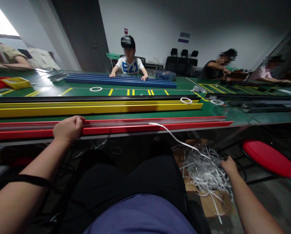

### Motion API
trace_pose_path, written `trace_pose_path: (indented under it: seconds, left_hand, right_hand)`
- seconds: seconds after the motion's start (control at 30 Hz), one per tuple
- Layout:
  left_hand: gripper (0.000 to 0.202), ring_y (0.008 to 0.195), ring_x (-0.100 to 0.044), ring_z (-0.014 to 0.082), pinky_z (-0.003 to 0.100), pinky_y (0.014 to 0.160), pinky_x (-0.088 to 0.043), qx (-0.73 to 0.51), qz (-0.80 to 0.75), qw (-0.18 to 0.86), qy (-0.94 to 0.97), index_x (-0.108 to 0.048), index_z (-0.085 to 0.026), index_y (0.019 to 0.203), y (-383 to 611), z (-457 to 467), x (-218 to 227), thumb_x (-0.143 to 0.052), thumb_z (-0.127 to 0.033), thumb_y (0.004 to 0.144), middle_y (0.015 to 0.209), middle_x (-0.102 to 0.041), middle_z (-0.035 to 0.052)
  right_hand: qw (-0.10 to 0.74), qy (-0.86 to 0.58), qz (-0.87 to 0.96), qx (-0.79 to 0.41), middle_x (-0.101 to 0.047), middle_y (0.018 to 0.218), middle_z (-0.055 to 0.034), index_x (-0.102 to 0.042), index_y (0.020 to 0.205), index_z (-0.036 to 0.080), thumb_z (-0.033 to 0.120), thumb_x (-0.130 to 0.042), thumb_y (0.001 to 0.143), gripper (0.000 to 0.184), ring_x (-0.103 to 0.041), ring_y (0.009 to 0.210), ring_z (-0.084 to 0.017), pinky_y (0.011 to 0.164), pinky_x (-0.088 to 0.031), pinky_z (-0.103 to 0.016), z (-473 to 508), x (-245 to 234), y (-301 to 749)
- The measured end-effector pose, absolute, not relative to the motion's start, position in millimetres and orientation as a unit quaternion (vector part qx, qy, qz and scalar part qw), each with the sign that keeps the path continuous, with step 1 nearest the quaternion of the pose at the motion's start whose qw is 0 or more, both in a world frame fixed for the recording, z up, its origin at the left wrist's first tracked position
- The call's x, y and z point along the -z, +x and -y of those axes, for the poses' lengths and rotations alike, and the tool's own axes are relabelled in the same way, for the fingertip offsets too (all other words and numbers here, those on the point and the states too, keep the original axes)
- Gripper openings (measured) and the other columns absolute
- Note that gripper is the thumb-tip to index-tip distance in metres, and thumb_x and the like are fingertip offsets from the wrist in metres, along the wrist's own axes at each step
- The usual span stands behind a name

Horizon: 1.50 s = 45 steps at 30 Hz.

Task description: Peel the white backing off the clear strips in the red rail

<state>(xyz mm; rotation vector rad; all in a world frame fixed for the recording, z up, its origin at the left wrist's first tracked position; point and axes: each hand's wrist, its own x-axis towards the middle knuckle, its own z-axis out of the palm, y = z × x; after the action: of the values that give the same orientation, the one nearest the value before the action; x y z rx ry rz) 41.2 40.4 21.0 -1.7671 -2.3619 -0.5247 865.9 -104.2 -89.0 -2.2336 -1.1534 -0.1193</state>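
A long red channel-shaped profile (116, 127) lies along the near edge of the table. My left hand (69, 128) is closed over it, left of the middle, with the fingertips partly hidden. From the channel a thin white strip (176, 139) rises out and hangs through the air down to the right. My right hand (229, 165) is closed low on the right, beside a tangle of white strips (204, 170) in a cardboard box (210, 203). The hanging strip runs toward its fingers and appears pinched there, though the pile blurs its end.
Beyond the red channel lie yellow profiles (135, 108), then blue profiles (121, 81) under a co-worker's hands. White rings (186, 100) of tape rest on the green table (126, 115). A red stool (268, 157) stands at right. Other people sit around the table.
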Motion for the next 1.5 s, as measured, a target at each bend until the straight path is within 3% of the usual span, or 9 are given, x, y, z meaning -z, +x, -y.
trace_pose_path:
  seconds: [0.07, 0.17, 0.3, 0.43, 0.53, 0.63, 0.87, 1.27, 1.5]
  left_hand:
    - [0.052, 0.091, -0.064, 0.0248, 0.031, 0.069, -0.038, 0.174, 0.788, 0.078, -0.585, -0.076, -0.03, 0.12, 39.7, -42.2, -19.1, -0.029, -0.045, 0.102, 0.117, -0.076, 0.0051]
    - [0.052, 0.092, -0.065, 0.0259, 0.032, 0.067, -0.037, 0.177, 0.788, 0.082, -0.585, -0.076, -0.031, 0.119, 37.3, -43.6, -17.0, -0.03, -0.046, 0.101, 0.116, -0.076, 0.0048]
    - [0.049, 0.093, -0.066, 0.0263, 0.033, 0.066, -0.034, 0.19, 0.782, 0.086, -0.587, -0.077, -0.031, 0.114, 36.2, -43.0, -16.1, -0.032, -0.044, 0.101, 0.116, -0.077, 0.004]
    - [0.048, 0.092, -0.065, 0.0258, 0.032, 0.066, -0.031, 0.197, 0.777, 0.099, -0.59, -0.078, -0.03, 0.113, 37.3, -41.4, -15.2, -0.032, -0.042, 0.101, 0.116, -0.077, 0.0044]
    - [0.049, 0.091, -0.064, 0.0247, 0.032, 0.067, -0.032, 0.204, 0.771, 0.101, -0.594, -0.077, -0.029, 0.115, 38.5, -40.4, -14.6, -0.032, -0.042, 0.101, 0.114, -0.077, 0.0046]
    - [0.05, 0.091, -0.064, 0.0241, 0.031, 0.068, -0.034, 0.212, 0.767, 0.096, -0.597, -0.078, -0.028, 0.115, 40.0, -39.9, -14.8, -0.032, -0.042, 0.101, 0.113, -0.077, 0.0051]
    - [0.048, 0.093, -0.067, 0.0263, 0.033, 0.072, -0.04, 0.246, 0.759, 0.099, -0.595, -0.079, -0.024, 0.11, 47.0, -35.6, -17.3, -0.034, -0.038, 0.101, 0.108, -0.078, 0.0073]
    - [0.045, 0.103, -0.072, 0.0243, 0.034, 0.087, -0.051, 0.242, 0.696, 0.129, -0.664, -0.078, -0.025, 0.109, 39.5, -34.7, -12.6, -0.035, -0.037, 0.104, 0.107, -0.08, 0.0055]
    - [0.044, 0.103, -0.072, 0.0266, 0.037, 0.092, -0.052, 0.228, 0.667, 0.113, -0.7, -0.078, -0.025, 0.113, 27.3, -34.8, -14.7, -0.038, -0.038, 0.102, 0.108, -0.08, 0.0071]
  right_hand:
    - [0.342, -0.816, 0.464, 0.044, -0.07, 0.098, -0.0302, -0.072, 0.104, 0.006, 0.045, -0.04, 0.084, 0.055, -0.068, 0.09, -0.039, 0.081, -0.053, -0.055, 82.7, 85.0, 827.7]
    - [0.383, -0.736, 0.558, 0.013, -0.073, 0.107, -0.021, -0.071, 0.111, 0.011, 0.045, -0.033, 0.094, 0.054, -0.07, 0.098, -0.031, 0.089, -0.056, -0.048, 53.2, 82.0, 740.4]
    - [0.391, -0.584, 0.711, -0.019, -0.071, 0.125, -0.0095, -0.073, 0.115, 0.022, 0.045, -0.041, 0.102, 0.041, -0.065, 0.119, -0.023, 0.108, -0.05, -0.04, 30.1, 60.2, 618.4]
    - [0.383, -0.513, 0.768, -0.001, -0.067, 0.134, -0.0073, -0.07, 0.126, 0.024, 0.04, -0.049, 0.104, 0.034, -0.058, 0.128, -0.023, 0.113, -0.041, -0.042, 16.1, 21.7, 549.5]
    - [0.369, -0.544, 0.748, 0.092, -0.067, 0.132, -0.0099, -0.067, 0.132, 0.023, 0.04, -0.054, 0.105, 0.035, -0.054, 0.126, -0.028, 0.111, -0.033, -0.048, 7.5, -0.7, 527.9]
    - [0.343, -0.57, 0.732, 0.145, -0.069, 0.128, -0.0104, -0.068, 0.13, 0.025, 0.044, -0.06, 0.103, 0.035, -0.055, 0.12, -0.028, 0.105, -0.03, -0.047, -1.3, -11.2, 514.7]
    - [0.35, -0.579, 0.735, 0.05, -0.075, 0.113, -0.0049, -0.074, 0.105, 0.025, 0.045, -0.059, 0.104, 0.025, -0.059, 0.111, -0.024, 0.102, -0.025, -0.043, -26.2, -9.5, 494.2]
    - [0.336, -0.52, 0.781, 0.083, -0.074, 0.107, -0.0034, -0.073, 0.116, 0.027, 0.055, -0.043, 0.107, 0.042, -0.059, 0.102, -0.024, 0.09, -0.021, -0.043, -44.9, 18.2, 520.9]
    - [0.334, -0.537, 0.769, 0.091, -0.075, 0.105, -0.0041, -0.073, 0.114, 0.026, 0.055, -0.043, 0.107, 0.042, -0.058, 0.1, -0.025, 0.09, -0.02, -0.043, -45.2, 17.4, 513.2]
